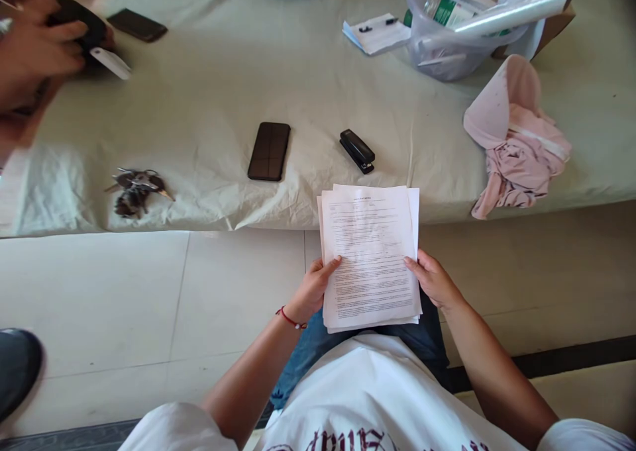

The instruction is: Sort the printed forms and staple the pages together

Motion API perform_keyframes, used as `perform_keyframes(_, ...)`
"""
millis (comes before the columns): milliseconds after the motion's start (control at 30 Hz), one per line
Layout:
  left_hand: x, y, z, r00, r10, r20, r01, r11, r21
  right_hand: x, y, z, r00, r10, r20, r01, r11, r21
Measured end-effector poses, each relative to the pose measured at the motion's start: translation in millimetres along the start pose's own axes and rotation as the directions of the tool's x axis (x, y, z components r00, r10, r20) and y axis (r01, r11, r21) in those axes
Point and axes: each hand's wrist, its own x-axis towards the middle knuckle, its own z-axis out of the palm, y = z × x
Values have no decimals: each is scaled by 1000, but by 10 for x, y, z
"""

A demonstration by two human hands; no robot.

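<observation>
A stack of printed paper sheets (370,255) is held over my lap, its top edge near the front of the table. My left hand (314,285) grips the stack's left edge, thumb on top; a red string circles that wrist. My right hand (431,279) grips the right edge the same way. Just beyond the sheets, a black stapler (356,151) lies on the pale green tablecloth (209,93), and a dark phone (269,150) lies face up to its left.
A bunch of keys (135,189) lies front left. Another person's hands (34,47) hold a black object at far left, near a second phone (137,25). Back right stand a clear plastic tub (450,37), a notepad with pen (377,32) and pink cloth (517,140).
</observation>
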Motion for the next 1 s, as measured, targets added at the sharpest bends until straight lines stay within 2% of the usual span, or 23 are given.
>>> perform_keyframes(167,53,19,-34,997,-36,63,39,998,-49,-76,122,-50,997,-54,54,55,998,-14)
perform_keyframes(200,75,25,-36,997,-44,59,46,998,-37,-54,131,-83,997,-75,18,76,995,-59)
perform_keyframes(267,115,31,-39,998,-43,56,43,999,-5,45,118,-171,981,-147,-129,122,975,-185)
perform_keyframes(300,130,30,-40,998,-35,60,35,999,12,120,88,-220,952,-205,-227,146,957,-252)
perform_keyframes(367,145,24,-44,996,-22,81,17,998,58,303,-26,-312,858,-366,-359,222,896,-383)
perform_keyframes(433,140,14,-46,994,-20,109,7,993,115,501,-200,-376,775,-506,-379,297,820,-489)
perform_keyframes(500,127,7,-43,989,-30,144,7,987,161,671,-395,-399,730,-588,-349,316,743,-589)
perform_keyframes(533,122,6,-39,987,-34,159,7,985,170,734,-486,-394,737,-598,-315,315,716,-623)
perform_keyframes(667,133,26,-28,987,-5,161,-13,993,114,823,-734,-296,859,-493,-137,313,719,-620)
perform_keyframes(767,169,39,-58,995,2,104,-10,997,79,791,-802,-203,890,-453,-42,356,751,-556)
perform_keyframes(867,192,24,-108,998,-8,61,3,998,71,799,-795,-166,892,-449,-58,361,783,-507)
perform_keyframes(1000,185,-13,-123,999,14,38,-14,1000,7,874,-665,-200,883,-420,-208,290,839,-461)
